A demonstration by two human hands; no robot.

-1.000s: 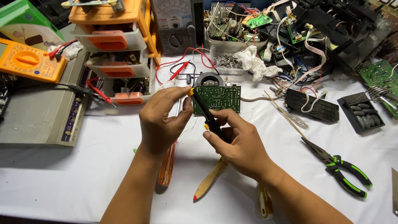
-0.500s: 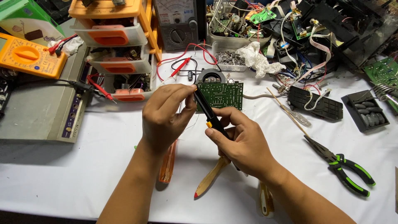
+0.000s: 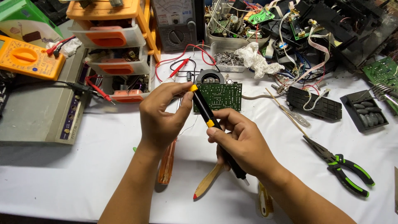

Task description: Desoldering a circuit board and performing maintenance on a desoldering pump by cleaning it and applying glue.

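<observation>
Black tool with yellow bands (image 3: 206,112), pen-shaped, held in both hands above the white table (image 3: 83,174). Long axis diagonal: yellow-capped end up-left near the left thumb, other end down-right, poking out under the right palm with a pale tip. Which end is the working one: cannot tell.

Left hand (image 3: 162,116): forearm coming up from bottom edge, wrist bent, fingers curled, thumb and forefinger pinched on the tool's upper end at the yellow cap. Right hand (image 3: 242,143): forearm in from bottom right, fingers wrapped around the tool's middle and lower shaft, thumb lying along it just below the second yellow band. Both hands closed on the tool, none slack.

Green circuit board (image 3: 219,96) directly behind the tool's upper half, flat on the table, round dark part at its top-left corner. Touching the tool or not: cannot tell.

Under the hands: orange-handled screwdriver (image 3: 166,166), wooden stick with red tip (image 3: 207,182). Right of that: green-and-black pliers (image 3: 344,166). Left: orange multimeter (image 3: 27,58) on a grey box (image 3: 37,112), red probe leads, orange drawer unit (image 3: 116,37). Back: analog meter (image 3: 176,23), tray of loose parts and wiring, black keypad pieces (image 3: 365,110).
</observation>
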